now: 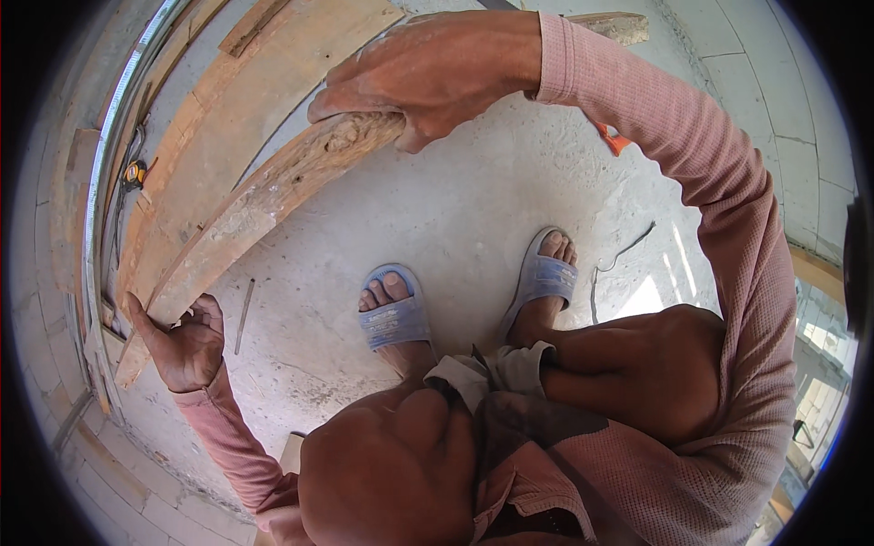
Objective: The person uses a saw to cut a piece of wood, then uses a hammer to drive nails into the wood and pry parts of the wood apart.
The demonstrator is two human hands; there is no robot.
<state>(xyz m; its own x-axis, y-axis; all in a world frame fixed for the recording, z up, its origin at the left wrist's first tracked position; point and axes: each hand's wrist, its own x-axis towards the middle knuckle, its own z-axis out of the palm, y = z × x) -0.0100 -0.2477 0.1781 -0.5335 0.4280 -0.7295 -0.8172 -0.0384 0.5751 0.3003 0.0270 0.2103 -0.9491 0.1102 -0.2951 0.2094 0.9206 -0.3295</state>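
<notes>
A long, rough wooden plank [264, 200] slants from the lower left to the upper right, its surface worn and dusted grey. My left hand [189, 344] cups its lower left end, thumb and fingers on either side of it. Farther up, my right hand [437, 73] reaches over the plank and is closed round it; the palm and part of the wood under it are hidden. Beneath and beyond the plank lies a wide plywood sheet [218, 136].
A metal rail [100, 164] and wooden strips run along the left, with a yellow-black tape measure [135, 174] beside them. On the concrete floor [437, 182] are a thin stick [244, 316], a dark wire [623, 259] and an orange object [614, 139]. Block walls [742, 86] stand around.
</notes>
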